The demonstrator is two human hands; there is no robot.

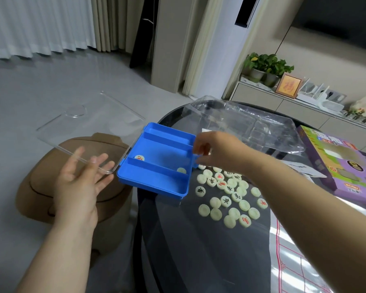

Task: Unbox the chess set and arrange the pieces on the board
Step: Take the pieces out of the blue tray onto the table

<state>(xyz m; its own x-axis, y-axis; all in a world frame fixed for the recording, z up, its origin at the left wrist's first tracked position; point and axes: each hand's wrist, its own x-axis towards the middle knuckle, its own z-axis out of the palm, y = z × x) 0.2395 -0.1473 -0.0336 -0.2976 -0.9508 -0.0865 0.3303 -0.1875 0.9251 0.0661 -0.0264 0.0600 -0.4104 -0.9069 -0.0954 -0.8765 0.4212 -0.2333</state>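
Observation:
A blue compartment box (156, 142) is tilted at the left edge of a dark round table (199, 250), with its clear hinged lid (89, 121) swung out to the left. My right hand (216, 151) grips the box's right rim. My left hand (80, 182) is flat with straight fingers under the lid's near corner. Two pale round pieces remain inside the box, one (140, 157) at the left and one (181, 170) at the right. Several pale chess pieces (228, 193) with red or black characters lie scattered on the table. A paper board (325, 250) with red lines shows at the lower right.
A brown stool (51, 187) stands below the lid, left of the table. Clear plastic packaging (251, 123) lies at the table's far side. A purple game box (336, 166) sits at the right. A low cabinet with plants (266, 66) runs along the wall.

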